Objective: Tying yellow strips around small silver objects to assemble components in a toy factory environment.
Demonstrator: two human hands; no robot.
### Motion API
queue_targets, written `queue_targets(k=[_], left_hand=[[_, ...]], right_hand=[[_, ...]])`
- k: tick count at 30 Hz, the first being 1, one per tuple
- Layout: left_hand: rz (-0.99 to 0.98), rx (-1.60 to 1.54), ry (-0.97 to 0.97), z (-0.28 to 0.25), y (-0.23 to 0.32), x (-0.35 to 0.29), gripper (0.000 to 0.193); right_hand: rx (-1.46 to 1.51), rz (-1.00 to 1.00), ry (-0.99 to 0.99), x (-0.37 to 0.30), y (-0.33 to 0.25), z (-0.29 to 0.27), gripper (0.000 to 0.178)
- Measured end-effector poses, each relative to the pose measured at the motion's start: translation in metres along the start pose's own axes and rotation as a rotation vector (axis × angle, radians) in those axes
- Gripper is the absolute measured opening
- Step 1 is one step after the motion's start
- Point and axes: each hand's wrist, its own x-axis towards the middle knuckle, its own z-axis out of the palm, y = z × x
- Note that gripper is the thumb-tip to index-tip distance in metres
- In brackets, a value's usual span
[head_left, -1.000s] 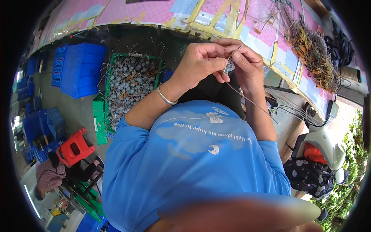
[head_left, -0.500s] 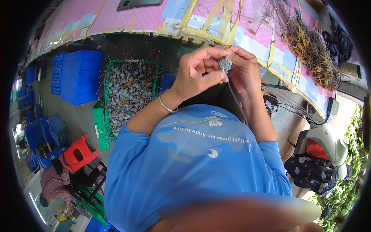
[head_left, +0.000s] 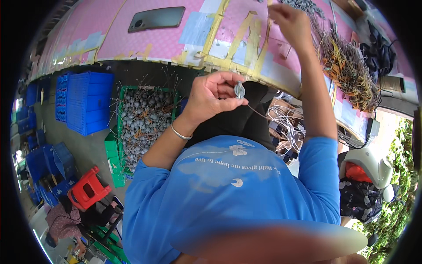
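My left hand point(head_left: 210, 97) is closed in front of my belly, just off the table's near edge. Between its thumb and fingers it pinches a small round grey part point(head_left: 239, 90), held with its side up. From that part a thin brown cable point(head_left: 256, 111) trails down to the right. My right hand point(head_left: 293, 27) is raised over the far right of the table, apart from the left. Its fingers are bent and partly smeared, so whether they hold anything is unclear. Close by it lies a heap of small grey pieces point(head_left: 304, 6).
The pink, tape-patched table point(head_left: 116, 46) carries a phone point(head_left: 157, 20) and a bundle of brown wires point(head_left: 347, 70). White cables point(head_left: 285, 121) hang below its edge. At left stand a green crate point(head_left: 118, 127) of grey balls on wires, blue crates point(head_left: 90, 103) and a red stool point(head_left: 89, 189).
My right hand has let go of the grey part and moved up and away over the table. The left hand, still holding the part, has shifted slightly lower and left.
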Motion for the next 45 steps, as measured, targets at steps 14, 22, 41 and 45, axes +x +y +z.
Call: queue_targets(k=[14, 22, 41, 45], left_hand=[[-0.148, 0.053, 0.050, -0.014, 0.001, 0.003, 0.040], [0.055, 0.054, 0.187, -0.012, 0.014, -0.007, 0.038], [0.255, 0.537, 0.257, 0.009, 0.005, -0.024, 0.035], [0.467, 0.865, 0.287, 0.016, 0.004, -0.025, 0.034]], right_hand=[[-0.630, -0.385, 0.017, 0.059, 0.016, 0.054, 0.016], [-0.183, -0.218, -0.115, -0.023, -0.059, 0.033, 0.027], [0.595, 0.355, -0.261, -0.174, -0.130, 0.002, 0.019], [0.602, 0.413, -0.240, -0.178, -0.125, 0.011, 0.020]])
